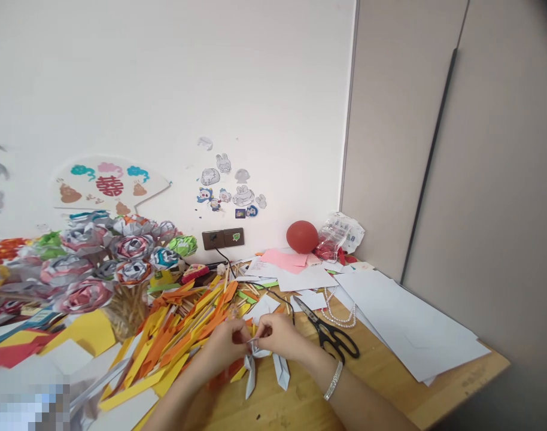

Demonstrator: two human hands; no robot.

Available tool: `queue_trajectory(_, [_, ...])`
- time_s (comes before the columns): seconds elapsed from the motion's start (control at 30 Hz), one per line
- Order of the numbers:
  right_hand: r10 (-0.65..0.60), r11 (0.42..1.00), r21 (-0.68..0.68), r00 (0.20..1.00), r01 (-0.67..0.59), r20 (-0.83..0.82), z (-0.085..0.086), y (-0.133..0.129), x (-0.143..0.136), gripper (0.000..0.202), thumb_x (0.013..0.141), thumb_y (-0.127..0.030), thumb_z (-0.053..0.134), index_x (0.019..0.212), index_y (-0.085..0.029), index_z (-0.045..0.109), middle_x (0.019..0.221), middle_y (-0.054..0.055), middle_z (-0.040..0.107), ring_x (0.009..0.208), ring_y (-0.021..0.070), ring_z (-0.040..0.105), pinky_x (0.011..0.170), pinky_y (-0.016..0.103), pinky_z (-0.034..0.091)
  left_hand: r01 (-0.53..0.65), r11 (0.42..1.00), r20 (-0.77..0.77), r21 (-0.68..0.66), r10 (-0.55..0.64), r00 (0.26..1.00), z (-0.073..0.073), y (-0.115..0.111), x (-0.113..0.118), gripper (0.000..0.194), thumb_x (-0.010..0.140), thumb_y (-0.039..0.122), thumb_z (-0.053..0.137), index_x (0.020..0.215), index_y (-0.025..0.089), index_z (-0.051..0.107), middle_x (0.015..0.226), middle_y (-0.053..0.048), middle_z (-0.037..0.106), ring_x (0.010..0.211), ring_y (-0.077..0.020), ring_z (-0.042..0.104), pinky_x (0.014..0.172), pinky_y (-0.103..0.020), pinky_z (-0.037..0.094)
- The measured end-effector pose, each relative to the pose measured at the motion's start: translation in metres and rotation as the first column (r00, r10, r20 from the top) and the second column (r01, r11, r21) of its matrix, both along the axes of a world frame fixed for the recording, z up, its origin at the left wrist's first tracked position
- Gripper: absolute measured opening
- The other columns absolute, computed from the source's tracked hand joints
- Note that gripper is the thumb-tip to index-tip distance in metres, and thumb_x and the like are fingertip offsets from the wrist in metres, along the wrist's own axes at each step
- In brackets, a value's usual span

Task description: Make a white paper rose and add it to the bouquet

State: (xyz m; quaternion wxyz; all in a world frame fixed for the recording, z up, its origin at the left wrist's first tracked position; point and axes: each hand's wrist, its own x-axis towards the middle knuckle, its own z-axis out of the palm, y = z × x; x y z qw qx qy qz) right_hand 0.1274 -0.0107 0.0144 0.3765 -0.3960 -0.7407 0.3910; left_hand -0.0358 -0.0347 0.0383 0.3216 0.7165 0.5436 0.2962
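Both of my hands meet near the front middle of the wooden table, fingertips pinched close together. My left hand (231,341) and my right hand (276,332) grip a folded white paper piece (251,374) between them, its pointed ends hanging down. A second folded white strip (281,372) shows just below my right hand. The exact spot where the fingers press is partly hidden. A pile of folded yellow and orange paper strips (166,338) lies to the left of my hands. Black-handled scissors (330,332) lie to the right, and my right wrist wears a bracelet.
Paper flowers (134,246) crowd the left side. White sheets (417,329) cover the right side near the table edge. A red balloon (301,237) and a clear plastic bag (339,233) sit at the back. A bead string (339,317) and a black cable (273,291) lie beyond my hands.
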Motion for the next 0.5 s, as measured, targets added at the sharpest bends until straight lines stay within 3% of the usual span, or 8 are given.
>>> queue_trajectory(0.1, [0.049,0.993,0.109,0.999,-0.049,0.003,0.007,-0.009,-0.001,0.012,0.059,-0.005,0.062,0.057,-0.016,0.059,0.063,-0.003,0.059,0.064,0.0113,0.054,0.059,0.02,0.038,0.076,0.981,0.179,-0.178,-0.044,0.983,0.006,0.0,-0.008,0.019,0.062,0.026,0.053,0.079,0.017,0.057,0.06,0.002,0.061,0.055,-0.0147,0.056,0.053,-0.025,0.041])
queue_trajectory(0.17, [0.086,0.982,0.171,0.996,-0.083,-0.011,0.01,-0.014,-0.004,0.013,0.059,-0.004,0.062,0.059,-0.017,0.06,0.068,-0.002,0.06,0.071,0.0126,0.056,0.066,0.021,0.04,0.089,0.978,0.198,-0.187,-0.052,0.979,0.011,-0.002,-0.011,0.025,0.068,0.034,0.051,0.085,0.017,0.057,0.059,0.002,0.06,0.053,-0.014,0.054,0.052,-0.024,0.04])
queue_trajectory(0.3, [0.091,0.994,0.072,0.995,-0.088,-0.039,0.007,-0.017,-0.012,0.012,0.061,-0.006,0.062,0.065,-0.018,0.062,0.067,-0.003,0.06,0.066,0.0117,0.055,0.063,0.021,0.042,0.107,0.993,0.085,-0.041,-0.104,0.991,0.012,-0.001,-0.011,0.032,0.068,0.047,0.054,0.06,0.016,0.058,0.054,0.003,0.053,0.053,-0.0117,0.048,0.052,-0.022,0.035])
queue_trajectory(0.4, [0.041,0.999,0.002,0.997,-0.041,-0.06,0.003,-0.016,-0.016,0.01,0.063,-0.009,0.061,0.068,-0.017,0.062,0.066,-0.003,0.06,0.063,0.0113,0.055,0.061,0.021,0.042,0.006,1.0,0.089,-0.024,-0.004,0.996,0.005,0.005,-0.011,0.036,0.063,0.052,0.056,0.057,0.017,0.054,0.049,0.004,0.05,0.049,-0.0114,0.046,0.049,-0.022,0.033])
queue_trajectory(0.5, [-0.024,0.986,0.166,1.0,0.025,-0.008,0.002,-0.015,-0.017,0.011,0.062,-0.007,0.059,0.061,-0.018,0.058,0.064,-0.002,0.058,0.067,0.0126,0.054,0.063,0.022,0.04,-0.045,0.998,0.109,-0.039,0.049,0.993,-0.001,0.01,-0.011,0.04,0.063,0.057,0.054,0.056,0.018,0.048,0.043,0.006,0.047,0.042,-0.0105,0.042,0.044,-0.022,0.031])
